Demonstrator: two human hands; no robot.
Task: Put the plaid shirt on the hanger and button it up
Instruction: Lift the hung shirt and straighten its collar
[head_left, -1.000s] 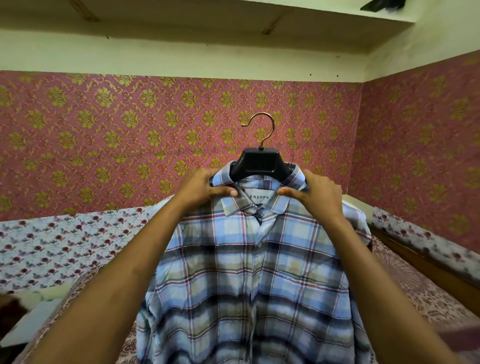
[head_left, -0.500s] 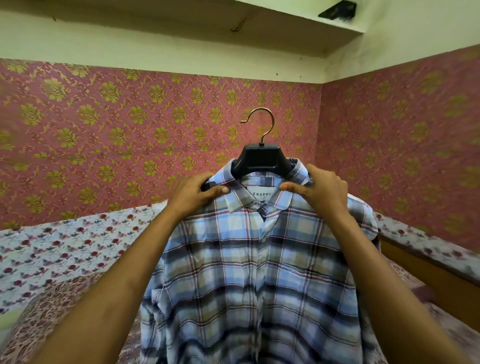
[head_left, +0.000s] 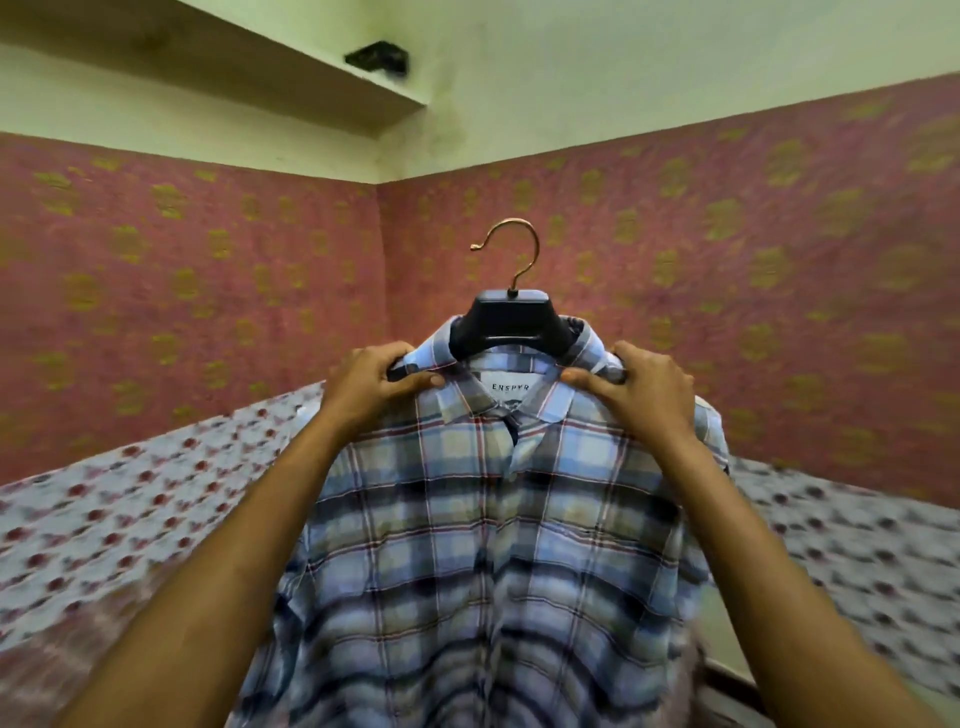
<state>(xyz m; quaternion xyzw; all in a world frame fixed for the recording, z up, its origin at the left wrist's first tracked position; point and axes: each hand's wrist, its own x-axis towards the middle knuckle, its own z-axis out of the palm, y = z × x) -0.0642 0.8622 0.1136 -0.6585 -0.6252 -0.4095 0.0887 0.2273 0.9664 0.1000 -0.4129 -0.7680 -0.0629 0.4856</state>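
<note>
A blue, cream and dark plaid shirt (head_left: 488, 551) hangs in front of me on a black hanger (head_left: 511, 319) with a brass hook, held up in the air. The front placket looks closed below the collar; the collar's top stands open at the label. My left hand (head_left: 371, 387) grips the shirt's left shoulder by the collar, thumb on the front. My right hand (head_left: 636, 392) grips the right shoulder the same way. Both hands carry the hanger through the cloth. The hanger's arms are hidden inside the shirt.
Red wallpaper with gold flowers (head_left: 182, 291) covers both walls, meeting in a corner behind the hanger. A floral sheet (head_left: 104, 519) lies on a bed below on the left and right. A pale shelf (head_left: 218, 62) juts out near the ceiling.
My view has swung right and upward, so the room's corner now sits behind the hanger. Both hands keep the same grip on the shirt's shoulders.
</note>
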